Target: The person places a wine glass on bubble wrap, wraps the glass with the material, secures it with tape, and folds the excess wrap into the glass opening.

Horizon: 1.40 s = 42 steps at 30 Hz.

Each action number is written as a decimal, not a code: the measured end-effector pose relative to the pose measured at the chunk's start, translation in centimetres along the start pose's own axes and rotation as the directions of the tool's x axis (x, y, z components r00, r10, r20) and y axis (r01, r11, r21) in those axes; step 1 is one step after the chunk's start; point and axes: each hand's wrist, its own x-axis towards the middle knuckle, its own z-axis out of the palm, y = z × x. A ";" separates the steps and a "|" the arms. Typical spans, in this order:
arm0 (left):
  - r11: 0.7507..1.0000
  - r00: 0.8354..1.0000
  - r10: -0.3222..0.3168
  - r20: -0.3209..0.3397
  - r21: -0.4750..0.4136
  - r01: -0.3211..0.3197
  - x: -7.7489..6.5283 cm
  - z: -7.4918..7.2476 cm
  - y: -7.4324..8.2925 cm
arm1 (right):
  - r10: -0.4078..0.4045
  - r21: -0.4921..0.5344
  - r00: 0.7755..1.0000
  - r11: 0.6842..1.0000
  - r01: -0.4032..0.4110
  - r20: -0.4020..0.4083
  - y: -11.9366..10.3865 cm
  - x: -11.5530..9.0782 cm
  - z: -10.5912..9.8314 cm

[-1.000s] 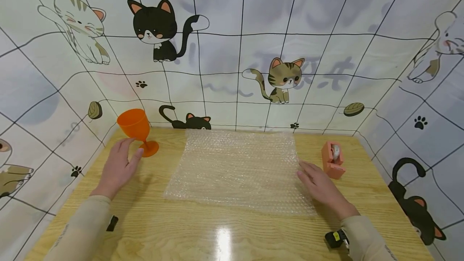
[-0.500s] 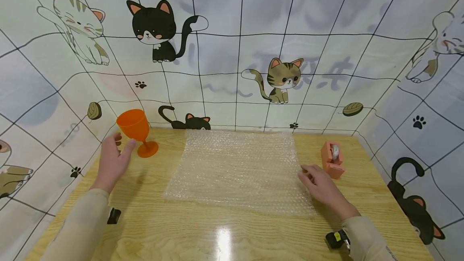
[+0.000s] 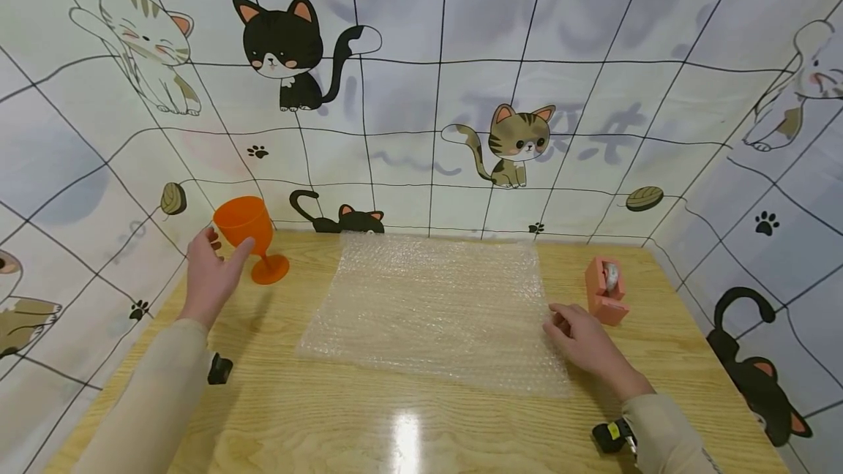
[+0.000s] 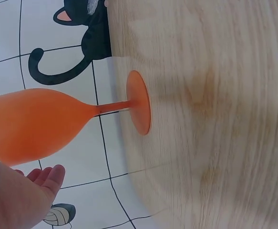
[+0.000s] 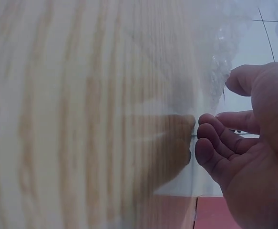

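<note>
An orange goblet (image 3: 244,224) stands upright on its round foot at the table's back left. My left hand (image 3: 214,276) is beside its bowl, thumb in front and fingers behind to the left. In the left wrist view the fingers (image 4: 43,176) lie close to the bowl; whether they touch it I cannot tell. A sheet of bubble wrap (image 3: 435,306) lies flat mid-table. At its right edge my right hand (image 3: 586,342) hovers or rests, fingers loosely bent. The right wrist view has its thumb (image 5: 243,78) apart from the fingers, near the wrap's edge.
A pink tape dispenser (image 3: 606,291) with a roll of tape stands just beyond the right hand. Cloth walls (image 3: 408,93) printed with cats close off the wooden table (image 3: 329,423) at the back and both sides.
My left hand has shifted left round the goblet's bowl, then slightly up and closer to it. The right hand's fingers have bent a little more. Goblet and wrap stay put.
</note>
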 end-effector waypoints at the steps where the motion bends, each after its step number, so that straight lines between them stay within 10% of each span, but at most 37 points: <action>1: 1.000 1.000 -0.008 -0.004 -0.001 0.008 0.2 0.0 0.1 | 0.003 -0.001 1.000 1.000 -0.003 0.003 0.0 0.0 0.0; 42: 0.991 0.995 -0.093 -0.025 -0.103 0.090 3.1 1.2 -0.4 | 0.056 0.059 0.998 0.997 -0.056 0.000 0.3 0.6 0.3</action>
